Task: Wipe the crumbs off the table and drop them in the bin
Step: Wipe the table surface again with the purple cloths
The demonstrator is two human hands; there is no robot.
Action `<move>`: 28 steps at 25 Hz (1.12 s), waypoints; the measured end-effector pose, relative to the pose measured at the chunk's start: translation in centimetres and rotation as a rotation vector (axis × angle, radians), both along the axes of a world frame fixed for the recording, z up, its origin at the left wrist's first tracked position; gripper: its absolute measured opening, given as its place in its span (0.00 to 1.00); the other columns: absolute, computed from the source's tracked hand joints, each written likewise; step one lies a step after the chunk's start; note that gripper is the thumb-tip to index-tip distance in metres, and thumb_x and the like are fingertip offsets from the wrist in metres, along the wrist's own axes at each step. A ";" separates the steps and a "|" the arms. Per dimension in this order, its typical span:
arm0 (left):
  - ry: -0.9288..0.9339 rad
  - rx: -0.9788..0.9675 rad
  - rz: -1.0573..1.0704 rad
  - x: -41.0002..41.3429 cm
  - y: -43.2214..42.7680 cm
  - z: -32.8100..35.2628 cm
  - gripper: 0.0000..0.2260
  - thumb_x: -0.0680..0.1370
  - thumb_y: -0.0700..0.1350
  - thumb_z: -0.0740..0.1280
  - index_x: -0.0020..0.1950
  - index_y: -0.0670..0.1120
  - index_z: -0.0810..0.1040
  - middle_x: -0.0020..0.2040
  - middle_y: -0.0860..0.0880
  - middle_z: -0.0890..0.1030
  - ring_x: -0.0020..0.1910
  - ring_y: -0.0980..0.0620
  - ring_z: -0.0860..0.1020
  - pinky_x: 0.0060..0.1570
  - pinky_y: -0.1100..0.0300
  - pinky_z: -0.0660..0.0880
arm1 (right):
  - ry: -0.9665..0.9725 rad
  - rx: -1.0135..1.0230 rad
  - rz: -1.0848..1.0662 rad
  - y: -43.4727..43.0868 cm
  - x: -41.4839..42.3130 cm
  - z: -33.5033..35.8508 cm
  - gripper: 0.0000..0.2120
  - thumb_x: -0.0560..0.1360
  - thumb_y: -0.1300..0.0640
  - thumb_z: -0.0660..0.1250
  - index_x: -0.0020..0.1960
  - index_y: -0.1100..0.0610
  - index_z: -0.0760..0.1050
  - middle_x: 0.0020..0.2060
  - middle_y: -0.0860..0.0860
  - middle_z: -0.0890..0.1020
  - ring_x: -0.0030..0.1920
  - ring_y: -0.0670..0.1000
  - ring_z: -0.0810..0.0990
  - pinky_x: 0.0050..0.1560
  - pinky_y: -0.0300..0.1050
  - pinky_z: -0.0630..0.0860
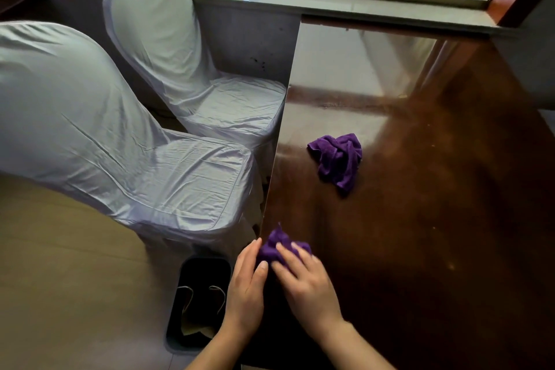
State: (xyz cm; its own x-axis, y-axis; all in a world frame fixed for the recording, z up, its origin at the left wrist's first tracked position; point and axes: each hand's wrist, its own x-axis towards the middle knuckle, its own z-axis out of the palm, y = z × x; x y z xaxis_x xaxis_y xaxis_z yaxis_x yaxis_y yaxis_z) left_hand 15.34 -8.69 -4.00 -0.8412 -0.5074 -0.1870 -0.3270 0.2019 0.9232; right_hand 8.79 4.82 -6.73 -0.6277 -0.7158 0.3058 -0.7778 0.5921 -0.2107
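Note:
A small bunched purple cloth (277,245) lies at the left edge of the glossy dark brown table (420,189). My right hand (306,282) rests on top of it with the fingers pressing it down. My left hand (247,282) is cupped just off the table edge, its fingertips touching the cloth's left side. Directly below the left hand, on the floor, stands a dark bin (199,303) with paper scraps inside. A second crumpled purple cloth (338,159) lies loose further up the table. No crumbs are plainly visible.
Two chairs in pale grey covers, one (120,135) near and one (186,69) beyond, stand left of the table. A window sill (270,0) runs along the far side. Tan floor (75,264) lies to the left.

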 end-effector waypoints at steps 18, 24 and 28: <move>-0.207 -0.585 -0.240 -12.4 -1.5 -3.0 0.26 0.81 0.54 0.54 0.79 0.53 0.53 0.80 0.50 0.42 0.79 0.52 0.43 0.75 0.59 0.47 | -0.307 0.066 -0.524 -15.0 -23.9 0.1 0.26 0.81 0.48 0.60 0.76 0.53 0.61 0.78 0.56 0.61 0.76 0.64 0.60 0.73 0.61 0.61; -0.194 -0.755 -0.235 -12.5 -0.7 -2.9 0.27 0.77 0.52 0.56 0.75 0.44 0.65 0.78 0.38 0.58 0.77 0.39 0.55 0.75 0.46 0.54 | -0.372 0.131 -0.474 -14.6 -23.8 0.5 0.26 0.81 0.46 0.58 0.77 0.50 0.59 0.80 0.54 0.55 0.78 0.64 0.53 0.75 0.63 0.56; -0.235 -0.609 -0.269 -12.6 -1.3 -2.8 0.27 0.79 0.54 0.57 0.78 0.52 0.56 0.80 0.47 0.46 0.79 0.49 0.45 0.75 0.56 0.47 | -0.461 0.072 -0.438 -13.5 -23.4 1.9 0.29 0.80 0.42 0.59 0.78 0.47 0.57 0.81 0.51 0.50 0.79 0.61 0.48 0.76 0.62 0.54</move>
